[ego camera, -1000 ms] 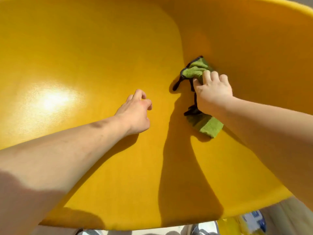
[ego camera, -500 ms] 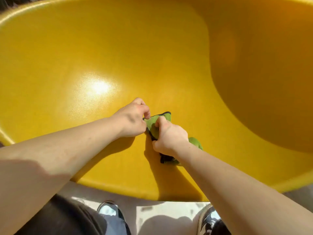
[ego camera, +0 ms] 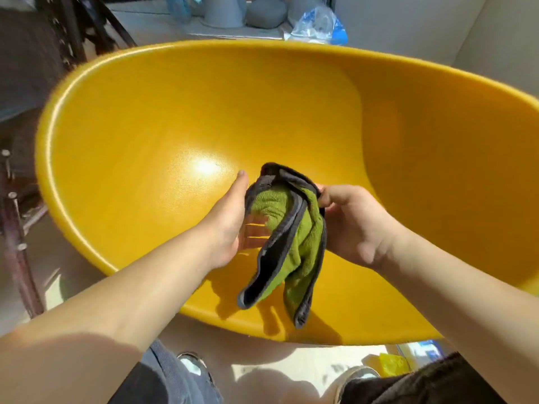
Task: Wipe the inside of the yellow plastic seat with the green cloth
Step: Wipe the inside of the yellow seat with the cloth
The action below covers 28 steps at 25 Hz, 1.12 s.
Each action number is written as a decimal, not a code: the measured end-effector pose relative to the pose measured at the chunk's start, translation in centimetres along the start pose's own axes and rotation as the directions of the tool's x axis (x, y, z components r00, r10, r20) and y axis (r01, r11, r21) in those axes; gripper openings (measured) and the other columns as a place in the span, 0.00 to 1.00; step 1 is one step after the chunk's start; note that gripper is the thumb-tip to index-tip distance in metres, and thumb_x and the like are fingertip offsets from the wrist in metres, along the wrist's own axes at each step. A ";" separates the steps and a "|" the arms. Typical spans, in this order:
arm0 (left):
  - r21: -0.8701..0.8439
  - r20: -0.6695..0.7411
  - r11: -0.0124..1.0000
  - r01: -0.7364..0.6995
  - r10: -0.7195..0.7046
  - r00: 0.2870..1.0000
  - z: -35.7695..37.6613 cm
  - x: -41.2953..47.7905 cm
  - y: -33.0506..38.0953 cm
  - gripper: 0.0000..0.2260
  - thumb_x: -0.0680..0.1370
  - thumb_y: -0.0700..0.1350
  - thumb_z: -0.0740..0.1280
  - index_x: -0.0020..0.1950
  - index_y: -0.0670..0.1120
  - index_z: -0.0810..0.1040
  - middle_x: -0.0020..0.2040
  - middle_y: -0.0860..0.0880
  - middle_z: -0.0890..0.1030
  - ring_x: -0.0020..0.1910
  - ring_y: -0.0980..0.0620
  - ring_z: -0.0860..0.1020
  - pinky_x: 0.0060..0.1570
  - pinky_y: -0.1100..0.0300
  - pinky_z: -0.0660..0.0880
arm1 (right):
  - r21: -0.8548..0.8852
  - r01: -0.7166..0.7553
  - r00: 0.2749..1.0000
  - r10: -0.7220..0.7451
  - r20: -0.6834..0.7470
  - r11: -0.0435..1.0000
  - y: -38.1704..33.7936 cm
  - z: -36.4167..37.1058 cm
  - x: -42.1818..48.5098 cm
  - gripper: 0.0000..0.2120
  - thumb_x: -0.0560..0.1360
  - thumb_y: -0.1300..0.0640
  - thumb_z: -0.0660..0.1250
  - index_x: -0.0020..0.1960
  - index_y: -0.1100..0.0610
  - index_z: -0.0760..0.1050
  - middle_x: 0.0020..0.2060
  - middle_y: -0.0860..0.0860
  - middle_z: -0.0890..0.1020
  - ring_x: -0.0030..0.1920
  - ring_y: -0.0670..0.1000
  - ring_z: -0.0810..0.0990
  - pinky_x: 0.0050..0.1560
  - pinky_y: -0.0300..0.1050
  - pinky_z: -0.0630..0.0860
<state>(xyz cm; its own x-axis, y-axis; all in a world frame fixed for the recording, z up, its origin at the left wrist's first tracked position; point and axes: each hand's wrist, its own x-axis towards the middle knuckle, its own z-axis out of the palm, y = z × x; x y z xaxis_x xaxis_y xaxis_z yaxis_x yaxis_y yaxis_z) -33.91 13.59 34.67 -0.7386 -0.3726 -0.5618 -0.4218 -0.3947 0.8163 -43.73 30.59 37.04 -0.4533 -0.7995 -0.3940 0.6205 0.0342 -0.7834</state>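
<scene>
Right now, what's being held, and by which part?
The green cloth: right hand pinches its upper dark-trimmed edge, left hand supports it from beside.

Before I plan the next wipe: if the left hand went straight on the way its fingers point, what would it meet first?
Probably the yellow seat: the left hand, cupped under the green cloth, points toward the seat's sunlit inner wall. Depth is unclear.

Pale floor [ego camera: 306, 363] carries the yellow seat [ego camera: 145, 126]. Beyond the hands: blue-white plastic bag [ego camera: 319, 24] and grey rounded objects [ego camera: 265, 10]. Small yellow item [ego camera: 392, 364] below right hand [ego camera: 355, 225].
</scene>
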 end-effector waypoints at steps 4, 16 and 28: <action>-0.099 0.296 0.995 -0.001 0.030 0.955 -0.1 0.0 1.1 0.41 0.72 0.71 0.67 0.69 0.38 0.77 0.60 0.36 0.82 0.60 0.36 0.80 0.69 0.39 0.72 | 0.269 0.046 0.999 -0.037 -0.038 0.962 -0.6 -1.2 0.9 0.12 0.70 0.61 0.57 0.49 0.62 0.77 0.46 0.60 0.83 0.45 0.60 0.81 0.58 0.57 0.76; 0.348 0.105 0.676 -0.650 0.661 0.743 1.5 1.0 2.8 0.09 0.80 0.45 0.70 0.49 0.44 0.71 0.34 0.50 0.68 0.30 0.54 0.63 0.30 0.58 0.62 | -0.380 0.144 0.972 -0.203 -0.121 0.914 -1.5 -2.6 2.8 0.13 0.75 0.63 0.74 0.59 0.63 0.82 0.51 0.58 0.88 0.52 0.58 0.87 0.56 0.55 0.84; 0.241 0.043 0.870 -0.431 0.434 0.900 -0.9 0.1 3.1 0.09 0.78 0.49 0.72 0.45 0.48 0.74 0.40 0.44 0.81 0.34 0.49 0.78 0.33 0.60 0.74 | -0.373 0.122 0.985 -0.158 -0.066 0.920 -2.9 -2.6 2.8 0.11 0.79 0.58 0.61 0.57 0.61 0.76 0.49 0.60 0.84 0.49 0.61 0.82 0.58 0.64 0.79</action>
<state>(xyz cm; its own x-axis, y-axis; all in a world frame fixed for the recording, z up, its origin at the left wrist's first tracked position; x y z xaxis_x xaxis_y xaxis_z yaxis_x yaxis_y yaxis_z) -34.75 11.60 37.01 -0.8702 -0.4707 -0.1451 -0.1748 0.0196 0.9844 -48.47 29.84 36.98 -0.5865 -0.7539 -0.2961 0.2764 0.1574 -0.9481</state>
